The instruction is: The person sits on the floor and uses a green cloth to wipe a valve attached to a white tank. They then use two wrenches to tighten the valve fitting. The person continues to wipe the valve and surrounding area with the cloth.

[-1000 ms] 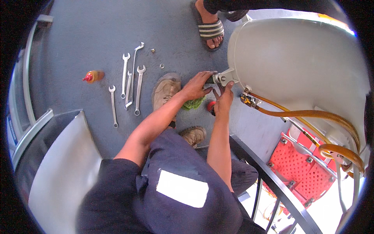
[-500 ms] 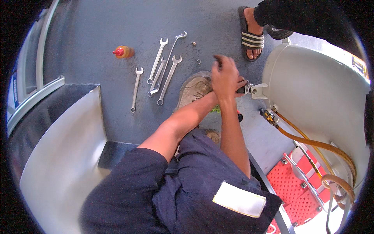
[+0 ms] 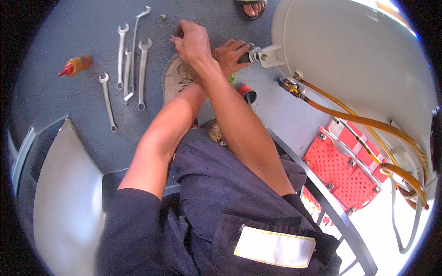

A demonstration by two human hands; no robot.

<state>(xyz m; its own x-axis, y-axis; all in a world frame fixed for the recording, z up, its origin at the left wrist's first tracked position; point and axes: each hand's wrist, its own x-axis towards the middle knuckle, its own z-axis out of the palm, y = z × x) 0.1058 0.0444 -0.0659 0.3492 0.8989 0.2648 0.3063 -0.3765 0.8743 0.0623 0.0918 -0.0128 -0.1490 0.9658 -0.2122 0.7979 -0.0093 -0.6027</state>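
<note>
My forearms cross, the right over the left. Reaching to the right beneath it, my left hand [image 3: 226, 57] has its fingers about a black cylindrical piece [image 3: 244, 57] at the end of a metal fitting [image 3: 254, 53]. That fitting joins a pale bracket [image 3: 271, 56] on a large whitish rounded body [image 3: 331, 50]. Left of it, my right hand [image 3: 192, 44] is curled, a small light metal ring [image 3: 173, 39] at its fingertips. The wrapped fingers partly hide the black piece. Beneath the hands is a beige shoe [image 3: 177, 76].
Several wrenches [image 3: 143, 73] lie on the grey floor at left, beside a red-capped bottle [image 3: 76, 66]. A small bit [image 3: 163, 17] lies beyond them. Amber hoses [image 3: 350, 117] run at right above a red perforated panel [image 3: 340, 170]. Another person's foot [image 3: 253, 9] is at the top.
The view has shifted right and down, so floor items sit further left and higher. My right hand has moved left, away from the fitting, to the small ring. My left hand stays at the fitting.
</note>
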